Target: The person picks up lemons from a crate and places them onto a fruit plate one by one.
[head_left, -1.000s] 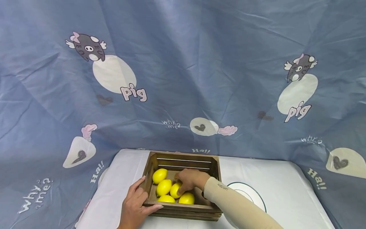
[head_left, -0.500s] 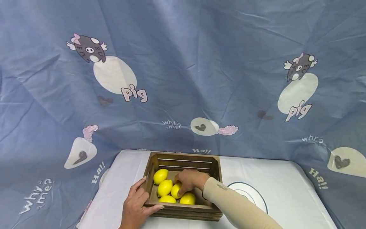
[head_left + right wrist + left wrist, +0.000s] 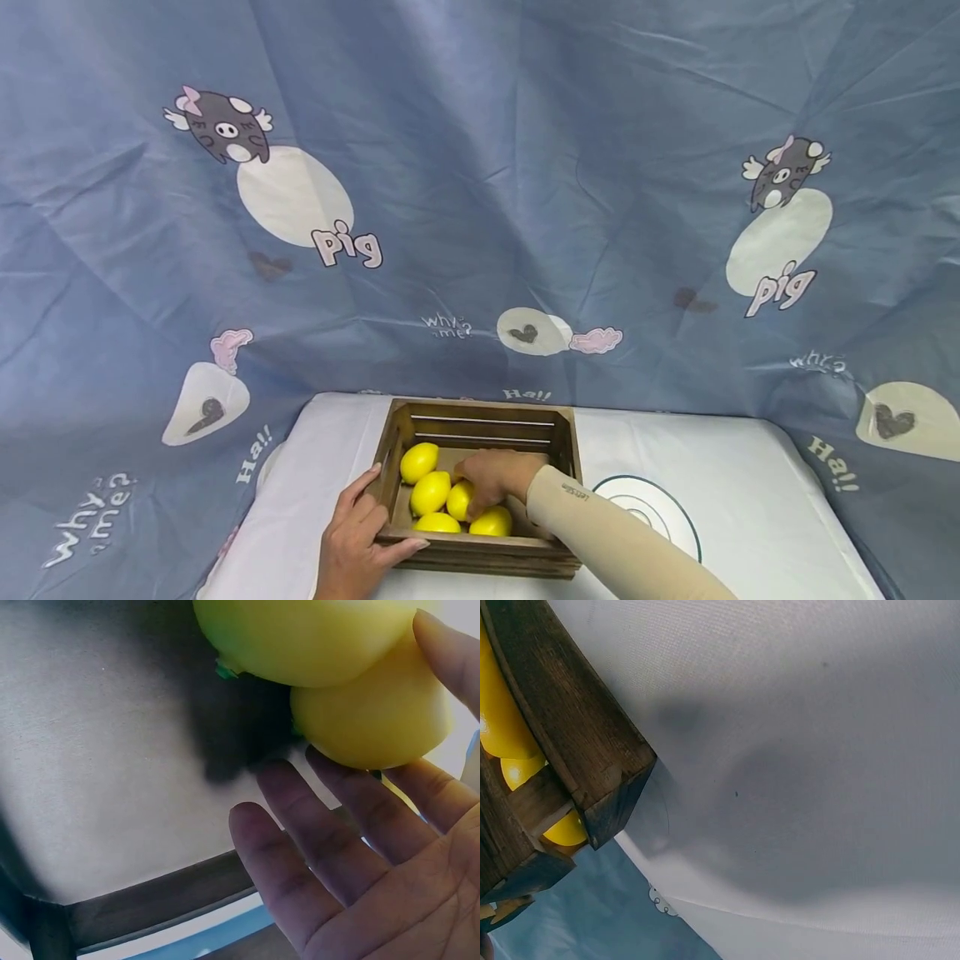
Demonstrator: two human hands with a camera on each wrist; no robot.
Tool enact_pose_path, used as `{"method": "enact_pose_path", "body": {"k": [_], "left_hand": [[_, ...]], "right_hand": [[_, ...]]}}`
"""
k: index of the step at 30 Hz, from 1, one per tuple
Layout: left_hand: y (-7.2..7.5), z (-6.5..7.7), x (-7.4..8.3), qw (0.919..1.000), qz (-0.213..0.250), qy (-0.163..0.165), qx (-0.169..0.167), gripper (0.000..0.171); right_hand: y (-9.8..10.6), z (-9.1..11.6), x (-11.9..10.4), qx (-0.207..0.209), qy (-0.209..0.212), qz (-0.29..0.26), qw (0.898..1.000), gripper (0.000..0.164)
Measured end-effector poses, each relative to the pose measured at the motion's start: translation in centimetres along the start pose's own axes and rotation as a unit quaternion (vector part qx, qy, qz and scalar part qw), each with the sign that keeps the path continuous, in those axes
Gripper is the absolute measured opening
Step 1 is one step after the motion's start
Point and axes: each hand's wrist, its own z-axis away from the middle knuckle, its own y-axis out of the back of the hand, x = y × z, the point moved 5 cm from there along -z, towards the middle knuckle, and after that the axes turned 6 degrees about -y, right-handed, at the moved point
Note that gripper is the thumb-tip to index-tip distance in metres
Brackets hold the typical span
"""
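A brown slatted wooden crate (image 3: 487,560) stands on the white cloth, with several yellow lemons (image 3: 430,493) in its left part. My left hand (image 3: 354,537) holds the crate's front left corner, thumb along the front rim and fingers against the left side. Inside the crate, my right hand (image 3: 495,477) has its thumb and fingers about one lemon (image 3: 375,724), which still lies among the others. The right wrist view shows the thumb on one side of it and fingertips on the other. The left wrist view shows the crate corner (image 3: 577,705), with the left hand almost wholly out of view.
To the right of the crate lies a white plate (image 3: 667,521) with a dark green rim, partly behind the right forearm. White cloth (image 3: 697,442) covers the table. A blue printed curtain (image 3: 450,208) hangs right behind the crate.
My right hand has shifted very slightly over the same lemon. The left hand, the crate and the other lemons keep their places.
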Motion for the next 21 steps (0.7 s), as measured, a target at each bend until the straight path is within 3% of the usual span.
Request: {"method": "enact_pose_path", "body": {"k": [7,21], "left_hand": [[0.16,-0.13,0.08,0.9996,-0.018,0.017,-0.015,0.064],[0.10,-0.12,0.11,0.9998,-0.018,0.011,-0.005,0.064]], "right_hand": [[-0.13,0.01,-0.17,0.002,-0.002,-0.007,1.000,0.057],[-0.57,-0.12,-0.20,0.005,-0.010,-0.008,1.000,0.059]]}}
